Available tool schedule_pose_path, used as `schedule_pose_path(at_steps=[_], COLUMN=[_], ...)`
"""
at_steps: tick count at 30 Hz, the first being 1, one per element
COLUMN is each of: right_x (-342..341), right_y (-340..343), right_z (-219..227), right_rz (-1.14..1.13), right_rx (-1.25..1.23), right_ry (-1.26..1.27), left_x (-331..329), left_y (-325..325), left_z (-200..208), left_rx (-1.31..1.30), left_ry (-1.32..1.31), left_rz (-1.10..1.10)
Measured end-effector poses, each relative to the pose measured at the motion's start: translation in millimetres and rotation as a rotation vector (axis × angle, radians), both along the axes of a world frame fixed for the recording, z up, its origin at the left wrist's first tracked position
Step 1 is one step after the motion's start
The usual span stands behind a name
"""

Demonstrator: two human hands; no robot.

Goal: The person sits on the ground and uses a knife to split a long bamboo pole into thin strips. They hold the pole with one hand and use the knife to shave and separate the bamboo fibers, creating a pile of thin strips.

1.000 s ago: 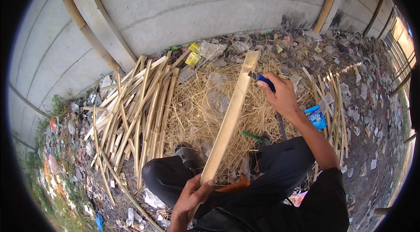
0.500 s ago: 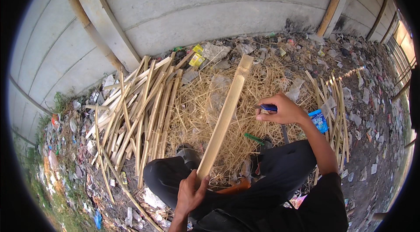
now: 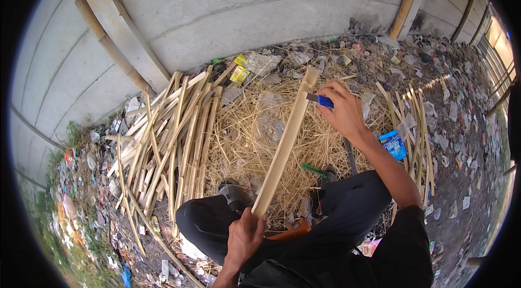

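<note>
My left hand (image 3: 244,236) grips the near end of a long split bamboo piece (image 3: 286,144), its hollow side facing up. The piece slants away from me, its far end higher and a little to the right. In my right hand (image 3: 344,111) is a blue-handled utility knife (image 3: 324,101), the fingers wrapped round its handle. Its short blade points left, at the right edge of the bamboo near the far end; whether it touches cannot be made out. Beneath the bamboo lies a heap of pale shavings (image 3: 244,141).
Many split bamboo strips (image 3: 182,136) are piled at the left, with a smaller bundle (image 3: 420,141) at the right. Beside that bundle lies a blue packet (image 3: 393,145). A green object (image 3: 313,169) rests near my legs. A concrete wall (image 3: 260,11) stands behind the litter-strewn ground.
My right hand has moved up and away from me, bringing the knife to the bamboo's right edge. The bamboo and my left hand have shifted slightly to the right.
</note>
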State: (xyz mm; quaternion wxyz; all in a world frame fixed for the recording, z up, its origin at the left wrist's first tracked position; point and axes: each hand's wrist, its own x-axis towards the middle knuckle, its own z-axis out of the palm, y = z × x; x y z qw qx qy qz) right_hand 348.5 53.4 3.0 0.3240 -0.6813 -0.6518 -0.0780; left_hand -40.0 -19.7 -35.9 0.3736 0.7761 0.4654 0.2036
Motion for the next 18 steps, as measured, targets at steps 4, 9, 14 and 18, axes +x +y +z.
schedule_pose_path(at_steps=[4, 9, 14, 18], right_x=[4.5, 23.3, 79.9, 85.8], right_y=[2.5, 7.7, 1.3, -3.3], right_z=[-5.0, -3.9, -4.0, -28.1], right_rz=[0.066, 0.116, 0.004, -0.293], right_rx=[0.042, -0.121, -0.031, 0.148], right_ry=[0.043, 0.781, 1.066, 0.034], left_x=[-1.7, -7.2, -19.5, -15.6], left_y=[-0.9, 6.6, 11.4, 13.4], left_z=[-4.8, 2.4, -2.4, 1.0], left_rx=[-0.024, -0.257, -0.399, -0.441], left_ry=[-0.007, -0.039, -0.093, -0.164], left_rz=[-0.024, -0.031, 0.019, 0.055])
